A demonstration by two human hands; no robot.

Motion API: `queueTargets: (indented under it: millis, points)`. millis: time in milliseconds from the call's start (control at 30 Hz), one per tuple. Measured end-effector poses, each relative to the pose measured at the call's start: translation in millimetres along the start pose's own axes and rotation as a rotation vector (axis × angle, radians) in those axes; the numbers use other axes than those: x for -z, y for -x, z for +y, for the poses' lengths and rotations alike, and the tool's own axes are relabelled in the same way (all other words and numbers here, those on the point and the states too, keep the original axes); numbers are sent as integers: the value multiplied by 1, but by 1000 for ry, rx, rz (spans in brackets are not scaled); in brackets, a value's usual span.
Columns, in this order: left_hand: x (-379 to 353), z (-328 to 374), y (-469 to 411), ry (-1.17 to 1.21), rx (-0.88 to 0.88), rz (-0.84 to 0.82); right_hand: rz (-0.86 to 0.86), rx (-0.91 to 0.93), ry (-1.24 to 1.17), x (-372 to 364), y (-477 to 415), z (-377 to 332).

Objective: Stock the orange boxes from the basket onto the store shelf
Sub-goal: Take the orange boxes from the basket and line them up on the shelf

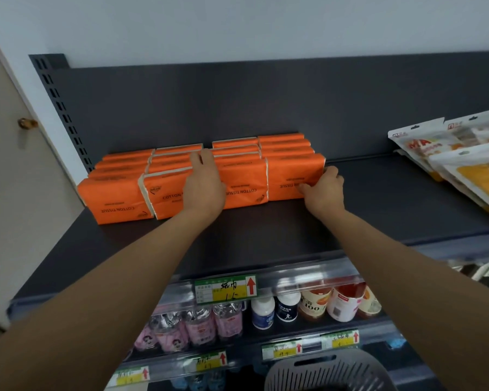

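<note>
Charcoal-grey metal store shelf (308, 221) fills most of the head view. On its left rear part stand the rectangular orange boxes (119, 198) printed COTTON TISSUE, packed upright in four columns side by side, each several deep toward the back panel. A person's two bare forearms reach in from the lower corners. The left hand (206, 182) lies over the seam between the second and third columns, palm against the front faces and fingers stretched fairly straight across the top edges, clasping nothing. The right hand (322, 190) grips the right-end front box (288, 176) at its outer edge, fingers curled round the side and thumb on the front face; that box stands on the shelf, touching its neighbour on the left. Well apart, at the far right of the same shelf, lean white and yellow plastic snack pouches (463, 162). The rim of a grey slotted plastic basket (322, 371) shows at the bottom edge, its contents out of sight. Clear pink-labelled bottles (198, 323) and white and orange bottles (314, 303) stand on the shelf below. A green and yellow price tag (226, 289) with a red arrow sits on the upper shelf's front rail. A brass door knob (27, 123) shows at left.
</note>
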State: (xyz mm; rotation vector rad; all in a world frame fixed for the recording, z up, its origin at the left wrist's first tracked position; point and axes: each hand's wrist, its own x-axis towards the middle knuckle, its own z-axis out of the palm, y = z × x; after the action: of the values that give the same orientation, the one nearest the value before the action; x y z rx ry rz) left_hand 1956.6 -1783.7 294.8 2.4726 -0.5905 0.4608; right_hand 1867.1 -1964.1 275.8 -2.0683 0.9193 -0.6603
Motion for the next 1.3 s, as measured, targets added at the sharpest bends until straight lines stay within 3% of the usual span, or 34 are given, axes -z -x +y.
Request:
queueTargets:
  millis: [267,467,767,967,1100,1300]
  points:
    - [11,0,16,65,-72,-32,-30,9,-2,18,16,9]
    - [33,18,47,69,-94,-4,-42,137,3,38,47,9]
    - [39,64,150,149,-274,-191,-81,271,-67,69,128,26]
    - [11,78,210,168,-358,-393,-129,202,-121,86,180,69]
    - [-17,79,232,162,-379,-638,-179,117,10,88,203,108]
    - [-68,53,262,117,-347,-991,-321,-174,160,68,230,171]
